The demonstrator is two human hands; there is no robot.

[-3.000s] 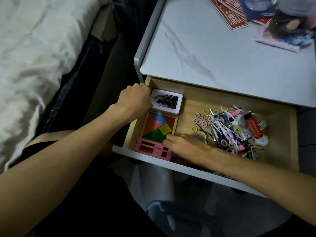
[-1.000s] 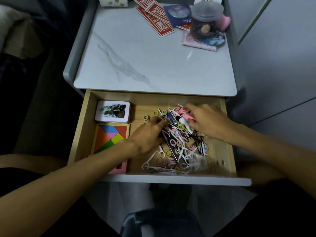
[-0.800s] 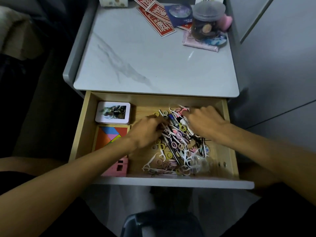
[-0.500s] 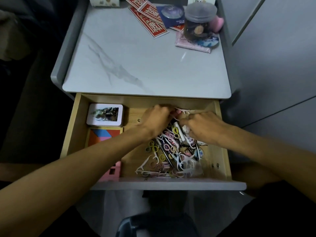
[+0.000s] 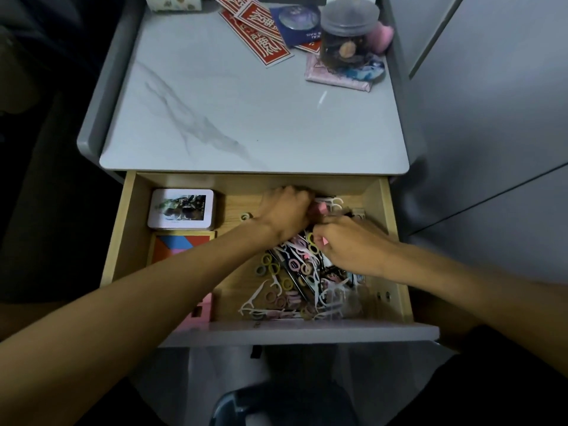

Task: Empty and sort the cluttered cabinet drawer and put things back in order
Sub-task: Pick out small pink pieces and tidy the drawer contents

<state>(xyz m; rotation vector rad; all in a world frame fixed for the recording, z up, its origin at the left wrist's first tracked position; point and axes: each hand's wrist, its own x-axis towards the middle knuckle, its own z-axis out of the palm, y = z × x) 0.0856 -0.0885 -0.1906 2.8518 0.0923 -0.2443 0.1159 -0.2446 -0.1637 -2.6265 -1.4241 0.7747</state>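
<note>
The wooden drawer (image 5: 123, 241) is pulled out under the marble-look cabinet top (image 5: 246, 118). A tangled pile of small items (image 5: 292, 272) fills its right half: coloured hair ties, white floss picks and pens. My left hand (image 5: 285, 213) reaches to the back of the pile with its fingers curled down into it, next to a pink piece (image 5: 321, 207). Just right of it, my right hand (image 5: 350, 245) lies on the pile, fingers curled, and pinches a small pink bit. The fingertips of both hands are hidden.
A white picture tin (image 5: 181, 209) lies at the drawer's back left, with a coloured tangram puzzle (image 5: 181, 244) in front of it. My left forearm half hides a pink block (image 5: 203, 309). Red cards (image 5: 258, 32) and a lidded jar (image 5: 349, 38) stand at the cabinet top's back.
Both hands moved from the drawer's left side onto the pile, then toward its back, and closed in together. The pile has been pushed into a tighter heap.
</note>
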